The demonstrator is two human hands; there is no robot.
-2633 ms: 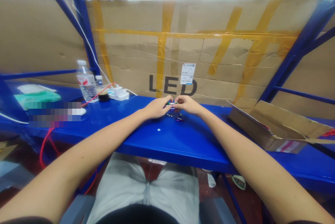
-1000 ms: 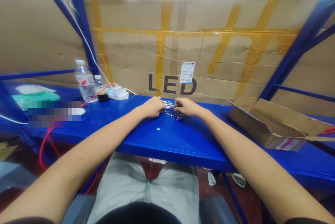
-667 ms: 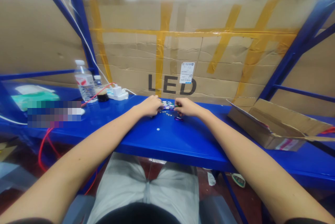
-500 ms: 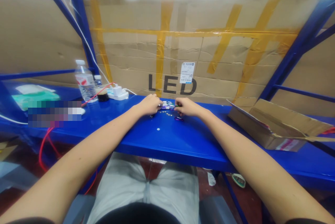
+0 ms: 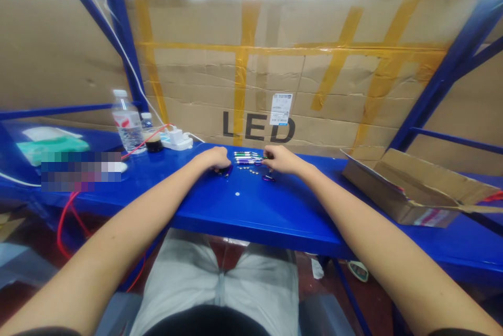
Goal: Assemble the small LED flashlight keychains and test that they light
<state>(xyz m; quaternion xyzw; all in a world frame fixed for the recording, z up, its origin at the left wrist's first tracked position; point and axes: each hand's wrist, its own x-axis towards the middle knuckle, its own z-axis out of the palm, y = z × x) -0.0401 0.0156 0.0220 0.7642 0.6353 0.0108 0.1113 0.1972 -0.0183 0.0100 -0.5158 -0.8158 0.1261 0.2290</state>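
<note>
My left hand (image 5: 215, 159) is closed low over the blue tabletop, its fingertips down at a small dark and purple piece (image 5: 227, 171); what they grip is hidden. To its right lies a row of slim shiny tubes (image 5: 247, 158), silver, purple and green, side by side. My right hand (image 5: 278, 159) is pinched at their right ends, and a bit of green shows by its fingertips; the held piece is too small to name. Several tiny round silver pieces (image 5: 251, 170) lie just in front of the tubes. A purple carabiner-like loop (image 5: 269, 179) rests below my right hand.
An open cardboard box (image 5: 408, 189) stands on the right of the blue table (image 5: 251, 220). At left are a water bottle (image 5: 128, 123), a cup of dark liquid (image 5: 153, 142), a white power strip (image 5: 177, 140) and red cables. A large cardboard sheet (image 5: 196, 84) stands behind.
My left hand has moved left, away from the tubes, toward the dark and purple piece, uncovering the tubes' left ends. My right hand has stayed nearly in place.
</note>
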